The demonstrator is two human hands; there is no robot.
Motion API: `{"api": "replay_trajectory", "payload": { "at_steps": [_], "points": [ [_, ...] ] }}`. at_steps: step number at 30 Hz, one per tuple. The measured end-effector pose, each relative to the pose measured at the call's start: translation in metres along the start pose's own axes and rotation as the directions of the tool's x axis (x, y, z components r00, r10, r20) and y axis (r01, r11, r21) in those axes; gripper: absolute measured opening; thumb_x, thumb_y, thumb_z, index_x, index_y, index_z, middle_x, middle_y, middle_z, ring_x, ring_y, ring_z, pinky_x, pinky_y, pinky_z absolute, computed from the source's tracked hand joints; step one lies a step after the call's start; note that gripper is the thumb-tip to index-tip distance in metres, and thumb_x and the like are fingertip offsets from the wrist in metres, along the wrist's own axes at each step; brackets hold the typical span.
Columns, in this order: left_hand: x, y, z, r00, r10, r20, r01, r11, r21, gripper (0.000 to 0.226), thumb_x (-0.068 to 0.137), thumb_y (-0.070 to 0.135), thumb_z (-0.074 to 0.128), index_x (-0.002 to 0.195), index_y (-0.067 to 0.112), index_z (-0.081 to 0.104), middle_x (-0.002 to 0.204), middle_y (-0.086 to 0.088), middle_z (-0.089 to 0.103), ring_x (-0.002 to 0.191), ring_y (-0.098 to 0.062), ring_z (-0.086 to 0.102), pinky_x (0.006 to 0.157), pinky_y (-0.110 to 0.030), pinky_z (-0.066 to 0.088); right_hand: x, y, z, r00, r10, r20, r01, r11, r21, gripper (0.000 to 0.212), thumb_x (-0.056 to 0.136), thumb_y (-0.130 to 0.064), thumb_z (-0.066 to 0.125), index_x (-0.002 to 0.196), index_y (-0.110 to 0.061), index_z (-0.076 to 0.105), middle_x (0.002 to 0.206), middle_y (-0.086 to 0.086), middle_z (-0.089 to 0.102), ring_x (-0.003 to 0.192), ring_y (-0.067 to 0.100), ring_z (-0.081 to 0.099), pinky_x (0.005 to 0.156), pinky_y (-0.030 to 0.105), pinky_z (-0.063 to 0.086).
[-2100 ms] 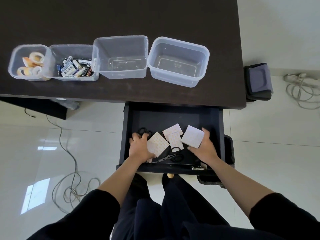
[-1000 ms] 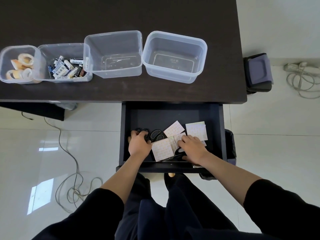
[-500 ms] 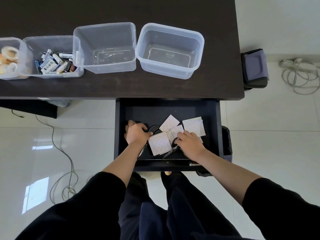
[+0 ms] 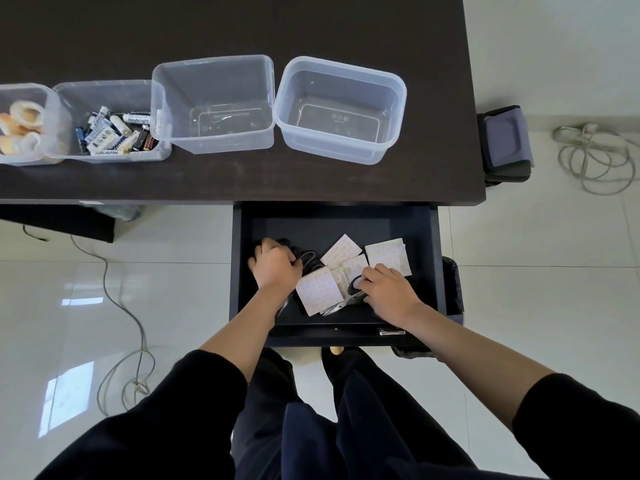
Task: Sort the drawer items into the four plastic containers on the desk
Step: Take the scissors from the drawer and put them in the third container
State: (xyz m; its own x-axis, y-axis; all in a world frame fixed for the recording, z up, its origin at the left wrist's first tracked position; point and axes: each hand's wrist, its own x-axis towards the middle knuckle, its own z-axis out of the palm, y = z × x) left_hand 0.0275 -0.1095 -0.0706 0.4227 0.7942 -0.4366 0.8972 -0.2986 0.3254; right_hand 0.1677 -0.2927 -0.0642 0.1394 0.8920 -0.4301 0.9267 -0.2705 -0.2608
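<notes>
Roughly half sorted: tape rolls [image 4: 21,124] and batteries [image 4: 114,135] binned at desk's left end, two right containers [image 4: 341,109] bare; in open drawer [image 4: 424,237], left hand [image 4: 275,266] curls on black scissors [image 4: 304,258], right hand [image 4: 389,292] grips second pair [image 4: 346,303], sticker sheets [image 4: 388,256] remaining.

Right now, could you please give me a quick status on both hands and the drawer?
Left hand grips black scissors. Right hand grips second scissors. Sticker sheets lie over them in drawer. Two containers empty.
</notes>
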Motion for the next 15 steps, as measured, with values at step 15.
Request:
{"api": "replay_trajectory", "payload": {
  "at_steps": [15],
  "points": [
    [-0.008, -0.008, -0.021, 0.99, 0.119, 0.074, -0.105, 0.979, -0.173, 0.013, 0.085, 0.021, 0.062, 0.077, 0.014, 0.056, 0.087, -0.007, 0.065, 0.073, -0.021, 0.059, 0.061, -0.026, 0.042, 0.001, 0.005, -0.029, 0.985, 0.025, -0.169, -0.009, 0.996, 0.094, 0.029, 0.068, -0.011, 0.076, 0.095, -0.011, 0.069, 0.091, 0.005, 0.064, 0.082, 0.03, 0.059, 0.062, 0.039, 0.053]
  ]
}}
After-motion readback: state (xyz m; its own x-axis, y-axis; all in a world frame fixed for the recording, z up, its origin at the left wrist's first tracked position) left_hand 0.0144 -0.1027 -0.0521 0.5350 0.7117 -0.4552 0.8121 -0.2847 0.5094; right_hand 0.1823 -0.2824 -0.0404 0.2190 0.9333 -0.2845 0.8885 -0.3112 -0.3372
